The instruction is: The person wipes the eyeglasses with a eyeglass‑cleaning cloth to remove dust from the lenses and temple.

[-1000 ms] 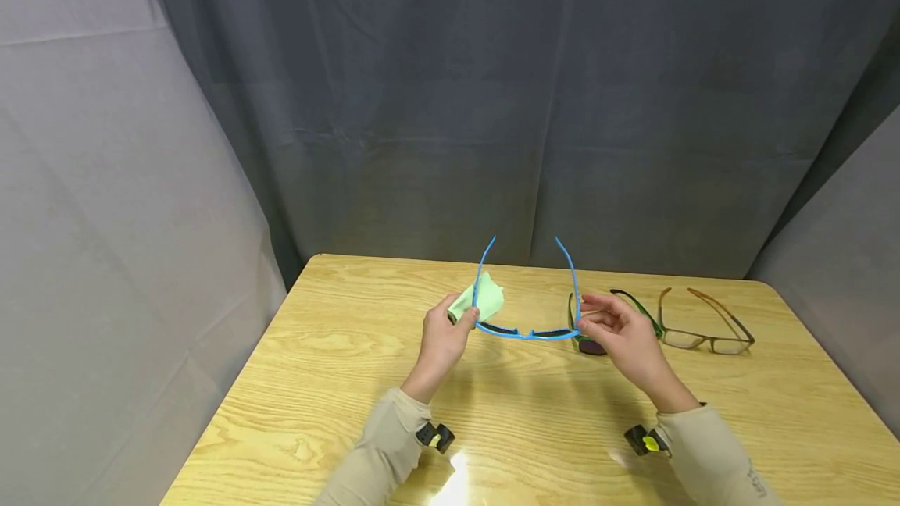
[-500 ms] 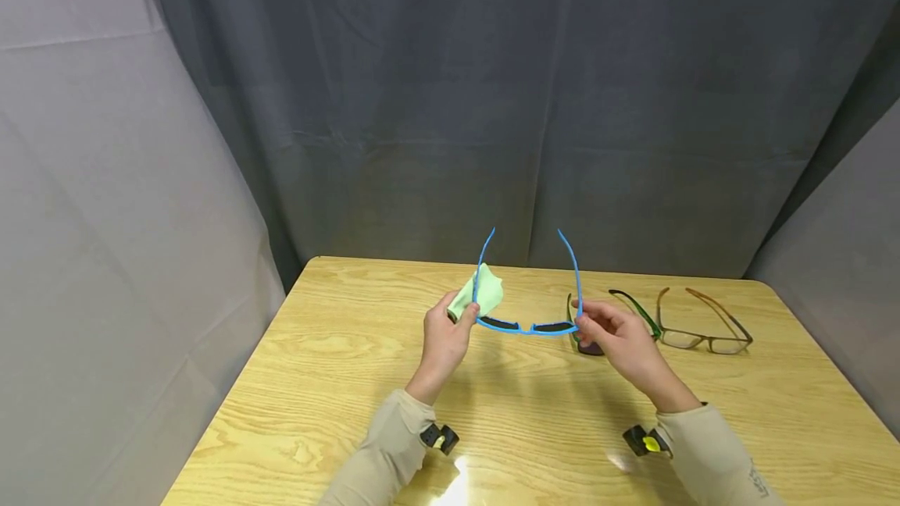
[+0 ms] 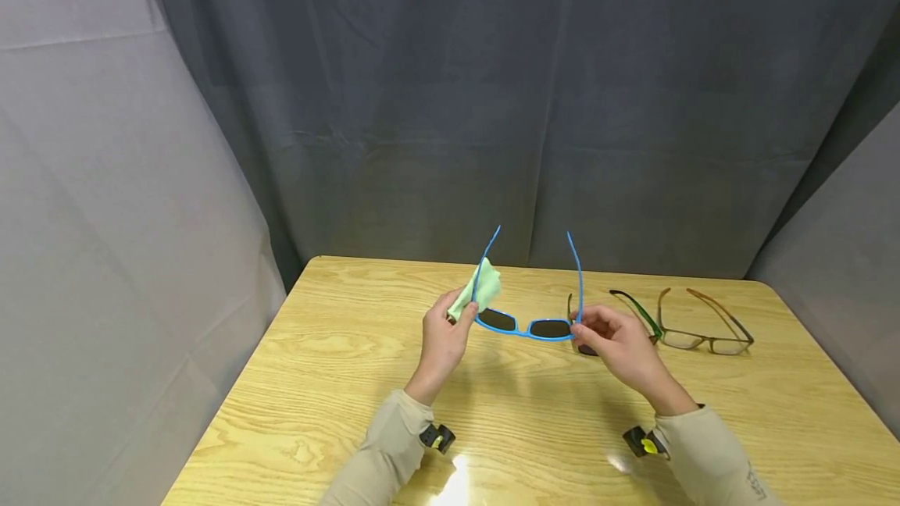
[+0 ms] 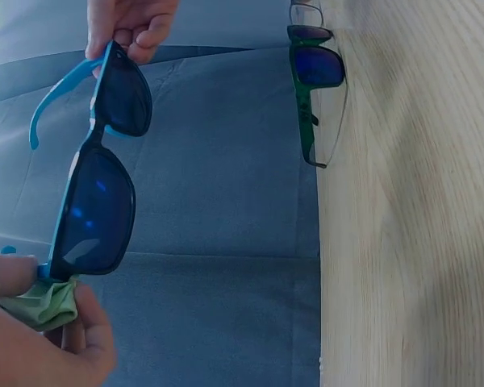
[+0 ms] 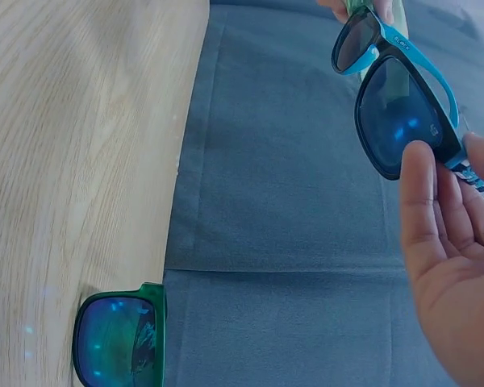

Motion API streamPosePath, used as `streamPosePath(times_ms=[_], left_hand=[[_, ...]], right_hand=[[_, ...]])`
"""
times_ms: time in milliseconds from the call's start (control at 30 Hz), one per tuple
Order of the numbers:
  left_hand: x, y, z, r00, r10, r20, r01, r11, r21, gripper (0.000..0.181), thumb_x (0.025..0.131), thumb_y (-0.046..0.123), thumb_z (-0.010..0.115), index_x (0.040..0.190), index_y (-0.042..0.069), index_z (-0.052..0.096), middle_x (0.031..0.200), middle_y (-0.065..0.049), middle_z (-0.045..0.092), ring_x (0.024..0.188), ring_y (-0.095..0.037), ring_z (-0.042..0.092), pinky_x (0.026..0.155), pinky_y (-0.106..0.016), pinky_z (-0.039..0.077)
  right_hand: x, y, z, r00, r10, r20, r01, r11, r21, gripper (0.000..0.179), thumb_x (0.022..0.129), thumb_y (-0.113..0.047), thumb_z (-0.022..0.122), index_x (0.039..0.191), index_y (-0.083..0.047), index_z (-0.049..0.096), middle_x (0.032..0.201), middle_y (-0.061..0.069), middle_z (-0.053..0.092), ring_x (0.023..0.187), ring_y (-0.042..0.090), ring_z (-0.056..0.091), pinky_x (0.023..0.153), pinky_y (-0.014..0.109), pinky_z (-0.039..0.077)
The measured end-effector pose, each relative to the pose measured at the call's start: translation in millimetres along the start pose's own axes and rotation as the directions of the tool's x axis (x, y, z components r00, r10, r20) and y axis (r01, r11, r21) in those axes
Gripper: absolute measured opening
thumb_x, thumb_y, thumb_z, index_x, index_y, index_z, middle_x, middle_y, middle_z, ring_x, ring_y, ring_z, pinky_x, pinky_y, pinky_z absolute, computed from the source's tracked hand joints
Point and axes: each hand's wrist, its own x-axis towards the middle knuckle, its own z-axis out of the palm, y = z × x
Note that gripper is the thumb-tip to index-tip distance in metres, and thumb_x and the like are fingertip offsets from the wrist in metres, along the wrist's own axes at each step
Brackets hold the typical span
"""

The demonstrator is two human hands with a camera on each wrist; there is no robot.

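Note:
Blue-framed sunglasses [image 3: 522, 333] with dark lenses are held up over the table, their temples unfolded and pointing away. My left hand [image 3: 443, 338] pinches the left hinge corner, with a pale green cloth [image 3: 485, 289] gripped in the same fingers. At the opposite corner my right hand [image 3: 626, 346] holds the frame between thumb and fingers. In the right wrist view, one fingertip of the right hand [image 5: 460, 250] touches the edge of the sunglasses' lens [image 5: 395, 113]. The left wrist view shows the cloth [image 4: 44, 305] bunched under the frame corner.
Green-framed sunglasses [image 3: 644, 312] lie on the wooden table [image 3: 337, 350], partly hidden behind my right hand. To their right rest eyeglasses [image 3: 703, 336] with brown temples, unfolded. A dark curtain [image 3: 436, 123] hangs behind the table, with pale cloth walls [image 3: 126, 256] at the sides.
The blue sunglasses have tilted so that their lenses show more from above, and the temple tips have shifted slightly right. Both hands keep their hold, and the cloth has turned a little.

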Motion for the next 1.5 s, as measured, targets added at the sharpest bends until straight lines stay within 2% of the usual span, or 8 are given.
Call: streamPosePath(times_ms=[300, 400, 600, 800, 1067, 1133, 1267, 1500], left_hand=[[-1.2, 3.7, -1.1, 0.995, 0.047, -0.083, -0.041, 0.996, 0.076, 0.021, 0.089, -0.003, 0.059, 0.108, -0.009, 0.065, 0.095, -0.017, 0.058, 0.086, -0.024, 0.058, 0.072, -0.026, 0.054], [1.9, -9.4, -0.6, 0.991, 0.067, -0.120, -0.060, 0.996, 0.058, 0.021, 0.088, -0.002, 0.061, 0.108, -0.007, 0.066, 0.095, -0.016, 0.058, 0.091, -0.027, 0.059, 0.075, -0.028, 0.054], [6.6, -30.6, 1.4, 0.961, 0.242, -0.136, -0.225, 0.966, 0.130, 0.021, 0.084, 0.002, 0.069, 0.105, 0.000, 0.071, 0.094, -0.009, 0.060, 0.086, -0.022, 0.059, 0.073, -0.025, 0.053], [6.1, -36.2, 2.8, 0.870, 0.492, -0.015, -0.470, 0.839, 0.272, 0.024, 0.083, -0.002, 0.068, 0.107, 0.000, 0.070, 0.109, -0.009, 0.064, 0.097, -0.023, 0.061, 0.079, -0.028, 0.053], [5.9, -42.4, 3.0, 0.711, 0.685, 0.158, -0.662, 0.577, 0.478, 0.036, 0.071, -0.007, 0.066, 0.106, 0.002, 0.071, 0.113, -0.009, 0.066, 0.106, -0.024, 0.060, 0.092, -0.031, 0.048], [5.7, -42.9, 3.3, 0.681, 0.704, 0.199, -0.687, 0.521, 0.507, 0.036, 0.071, -0.005, 0.066, 0.106, 0.003, 0.071, 0.113, -0.009, 0.066, 0.106, -0.023, 0.060, 0.093, -0.031, 0.047], [4.5, -44.1, 3.6, 0.642, 0.714, 0.279, -0.717, 0.432, 0.546, 0.037, 0.070, -0.003, 0.066, 0.105, 0.005, 0.071, 0.114, -0.007, 0.066, 0.106, -0.021, 0.060, 0.089, -0.029, 0.048], [3.2, -45.2, 4.3, 0.625, 0.685, 0.375, -0.730, 0.342, 0.591, 0.037, 0.068, -0.001, 0.067, 0.103, 0.009, 0.072, 0.111, -0.003, 0.067, 0.104, -0.018, 0.060, 0.082, -0.028, 0.050]], right_hand=[[-1.3, -2, 0, 0.998, -0.011, -0.055, 0.011, 1.000, -0.012, 0.018, 0.091, -0.008, 0.062, 0.102, 0.006, 0.063, 0.082, 0.014, 0.064, 0.069, 0.015, 0.066, 0.062, 0.029, 0.056], [-1.0, 0, 0, 0.998, -0.011, -0.060, 0.010, 1.000, -0.014, 0.019, 0.092, -0.009, 0.062, 0.102, 0.007, 0.062, 0.083, 0.015, 0.064, 0.070, 0.021, 0.066, 0.063, 0.029, 0.056], [-1.5, 2, -1, 0.996, -0.009, -0.086, 0.005, 0.999, -0.044, 0.019, 0.092, -0.012, 0.062, 0.102, 0.005, 0.064, 0.083, 0.014, 0.064, 0.071, 0.025, 0.066, 0.062, 0.026, 0.055], [-1.6, 1, -2, 0.995, -0.002, -0.101, -0.004, 0.998, -0.060, 0.020, 0.091, -0.014, 0.063, 0.103, 0.003, 0.065, 0.084, 0.013, 0.064, 0.070, 0.015, 0.065, 0.061, 0.024, 0.054], [-4.2, -28, 0, 0.994, -0.018, -0.111, 0.009, 0.997, -0.083, 0.015, 0.091, -0.003, 0.060, 0.101, 0.009, 0.063, 0.084, 0.020, 0.062, 0.068, 0.013, 0.064, 0.061, 0.023, 0.053], [-5.1, -35, 1, 0.993, -0.023, -0.113, 0.012, 0.995, -0.101, 0.015, 0.091, -0.001, 0.060, 0.100, 0.010, 0.062, 0.084, 0.021, 0.062, 0.067, 0.012, 0.064, 0.061, 0.022, 0.053], [-4.7, -33, 2, 0.991, -0.055, -0.124, 0.039, 0.991, -0.132, 0.015, 0.090, 0.000, 0.061, 0.101, 0.009, 0.063, 0.084, 0.019, 0.064, 0.067, 0.012, 0.064, 0.061, 0.021, 0.053], [-1.0, -5, 4, 0.962, -0.207, -0.178, 0.158, 0.954, -0.254, 0.014, 0.084, 0.001, 0.068, 0.098, 0.001, 0.067, 0.082, 0.003, 0.066, 0.071, 0.006, 0.062, 0.065, 0.013, 0.050]])
